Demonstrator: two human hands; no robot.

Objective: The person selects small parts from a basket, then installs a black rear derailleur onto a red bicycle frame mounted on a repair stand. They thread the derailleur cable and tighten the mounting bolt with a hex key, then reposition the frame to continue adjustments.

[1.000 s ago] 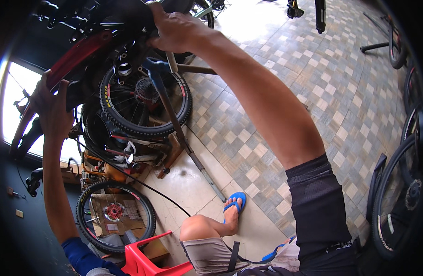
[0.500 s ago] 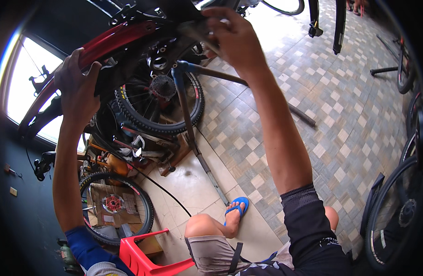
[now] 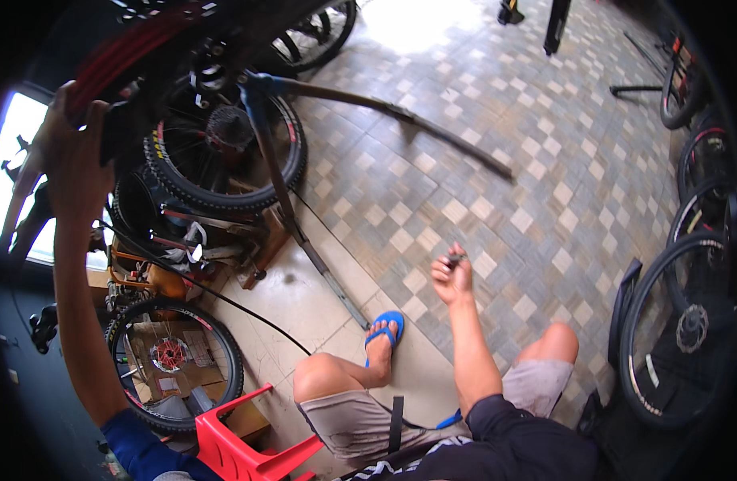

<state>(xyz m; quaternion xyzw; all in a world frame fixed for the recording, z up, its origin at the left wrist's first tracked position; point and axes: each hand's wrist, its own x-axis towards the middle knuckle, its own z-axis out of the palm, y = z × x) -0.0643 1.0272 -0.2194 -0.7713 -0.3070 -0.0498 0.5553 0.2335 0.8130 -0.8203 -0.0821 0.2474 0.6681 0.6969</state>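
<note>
At the upper left, my left hand (image 3: 78, 164) is wrapped round a dark red bicycle frame (image 3: 136, 44), which is raised up close and partly lost in shadow. My right hand (image 3: 452, 280) is away from the frame, over the tiled floor in front of my knees. Its fingers are curled closed round a small dark object (image 3: 455, 261), mostly hidden by them; its kind I cannot make out. Below the frame stands a metal stand with a blue top (image 3: 260, 88) and long tube legs.
Behind the stand is a knobby-tyred wheel (image 3: 292, 164). Another wheel (image 3: 234, 361) leans against boxes at lower left, near a red plastic stool (image 3: 212, 433). A black cable (image 3: 248, 303) crosses toward my knee. Several bicycle wheels (image 3: 631, 345) line the right side.
My right hand has left the bicycle frame and come down toward my lap, with a small dark object in it. My left hand keeps its grip; the view has shifted to the right.
</note>
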